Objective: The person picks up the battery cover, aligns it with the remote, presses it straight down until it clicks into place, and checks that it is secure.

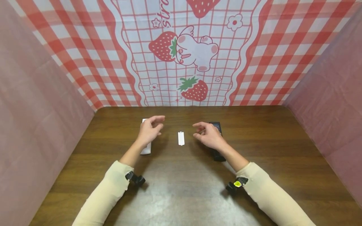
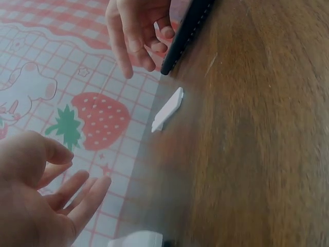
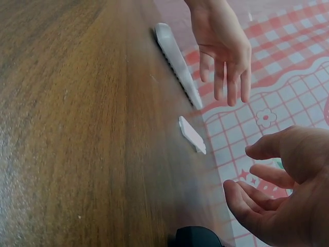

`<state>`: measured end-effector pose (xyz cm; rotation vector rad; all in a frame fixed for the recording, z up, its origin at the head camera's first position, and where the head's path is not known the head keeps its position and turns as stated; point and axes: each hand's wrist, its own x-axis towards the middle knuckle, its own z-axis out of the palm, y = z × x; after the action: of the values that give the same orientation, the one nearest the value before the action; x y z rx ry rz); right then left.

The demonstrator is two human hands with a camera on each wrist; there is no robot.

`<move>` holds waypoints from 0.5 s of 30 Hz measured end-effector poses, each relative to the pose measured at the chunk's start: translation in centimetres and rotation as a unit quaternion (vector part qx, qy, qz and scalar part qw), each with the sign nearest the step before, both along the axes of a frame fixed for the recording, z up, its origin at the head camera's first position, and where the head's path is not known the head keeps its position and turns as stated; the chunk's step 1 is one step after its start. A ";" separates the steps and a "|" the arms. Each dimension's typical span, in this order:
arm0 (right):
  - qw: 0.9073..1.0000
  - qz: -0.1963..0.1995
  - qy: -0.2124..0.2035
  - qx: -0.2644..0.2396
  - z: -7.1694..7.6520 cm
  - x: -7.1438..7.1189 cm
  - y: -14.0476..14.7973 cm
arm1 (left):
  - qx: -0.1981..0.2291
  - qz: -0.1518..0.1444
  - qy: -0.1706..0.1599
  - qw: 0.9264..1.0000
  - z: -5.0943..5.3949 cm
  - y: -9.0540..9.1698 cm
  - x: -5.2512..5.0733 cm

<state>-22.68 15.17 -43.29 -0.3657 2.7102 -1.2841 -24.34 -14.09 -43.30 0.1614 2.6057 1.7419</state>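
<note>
Left hand [image 1: 149,129] and right hand [image 1: 210,135] hover relaxed, empty, flanking the mid-frame cover [image 1: 181,138]. Thin, it seems best pinched by its edges.

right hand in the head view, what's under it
Beneath the right hand lies a black remote control on the wooden table. Its far end, with pale markings, and its near end show; the hand hides much of its middle, so that part cannot be seen.

The white panel [image 1: 181,138] looks smooth plastic, the table [image 1: 181,188] glossy wood.
</note>
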 end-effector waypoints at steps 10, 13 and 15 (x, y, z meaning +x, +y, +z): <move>1.000 0.008 0.018 0.009 -0.3 -0.2 -0.4 | -0.008 0.017 0.012 1.000 -0.1 -1.0 0.1; 1.000 0.010 0.019 0.009 -0.3 -0.3 -0.7 | -0.005 0.019 0.012 1.000 -0.1 -1.1 0.1; 1.000 0.012 0.021 0.008 -0.2 -0.3 -0.9 | -0.005 0.023 0.011 1.000 0.0 -1.2 0.1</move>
<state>-23.03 14.27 -43.50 -0.4262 2.7400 -1.2614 -24.27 -15.24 -43.30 0.1223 2.6525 1.7508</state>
